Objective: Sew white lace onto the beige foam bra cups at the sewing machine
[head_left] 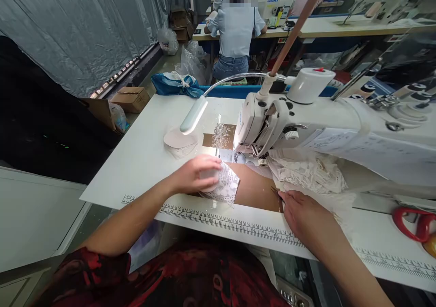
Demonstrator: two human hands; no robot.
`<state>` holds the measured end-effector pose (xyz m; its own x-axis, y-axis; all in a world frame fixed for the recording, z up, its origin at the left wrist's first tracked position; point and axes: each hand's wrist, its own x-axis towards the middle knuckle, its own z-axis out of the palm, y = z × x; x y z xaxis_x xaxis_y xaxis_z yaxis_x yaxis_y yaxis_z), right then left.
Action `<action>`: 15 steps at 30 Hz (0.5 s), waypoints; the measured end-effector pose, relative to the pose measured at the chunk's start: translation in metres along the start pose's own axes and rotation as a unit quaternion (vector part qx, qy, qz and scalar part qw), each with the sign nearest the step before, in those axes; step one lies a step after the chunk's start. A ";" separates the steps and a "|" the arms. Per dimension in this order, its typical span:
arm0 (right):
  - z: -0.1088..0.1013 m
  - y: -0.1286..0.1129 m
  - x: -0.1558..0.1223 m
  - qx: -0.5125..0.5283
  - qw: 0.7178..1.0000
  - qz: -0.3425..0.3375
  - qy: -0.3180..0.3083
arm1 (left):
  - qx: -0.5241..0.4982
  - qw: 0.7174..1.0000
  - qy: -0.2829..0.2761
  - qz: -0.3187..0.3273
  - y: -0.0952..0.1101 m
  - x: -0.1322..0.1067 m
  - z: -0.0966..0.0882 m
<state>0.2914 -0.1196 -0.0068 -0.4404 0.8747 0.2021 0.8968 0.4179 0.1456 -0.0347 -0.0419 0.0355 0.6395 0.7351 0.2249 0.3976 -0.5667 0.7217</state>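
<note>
My left hand [200, 173] is closed on a white lace bra cup [229, 183], its fingers over the cup's left side and its pointed edge to the right. The cup rests on the brown patch of the table, in front of the sewing machine's needle area [240, 156]. To the right, my right hand [301, 207] grips a small dark pointed tool [275, 190], its tips toward the left; whether it is tweezers or thread snips I cannot tell. A heap of white lace [311, 175] lies beyond that hand, under the machine arm.
More pale cups [180, 141] lie at the table's left. The white sewing machine [306, 111] and its lamp [194, 115] overhang the work area. Red-handled scissors [413, 224] lie at the right. A printed ruler [218, 218] runs along the front edge. A person [236, 32] sits beyond.
</note>
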 end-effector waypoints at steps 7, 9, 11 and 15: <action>-0.011 -0.003 -0.007 0.056 0.989 0.076 0.113 | -0.043 0.965 -0.041 -0.254 -0.035 0.027 -0.019; -0.017 -0.002 -0.012 0.097 0.981 0.104 0.130 | -0.120 0.959 -0.060 -0.249 -0.038 0.028 -0.019; -0.021 -0.004 -0.013 0.161 0.970 0.143 0.114 | -0.204 0.945 -0.073 -0.243 -0.037 0.026 -0.015; -0.027 -0.018 0.003 0.301 0.941 0.145 0.051 | -0.300 0.917 -0.070 -0.253 -0.031 0.022 -0.008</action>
<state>0.2728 -0.1307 0.0170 -0.1478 0.9580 0.2458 0.8276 0.2558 -0.4996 -0.0375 -0.0052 0.0234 0.5687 0.7681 -0.2943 0.2599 0.1716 0.9503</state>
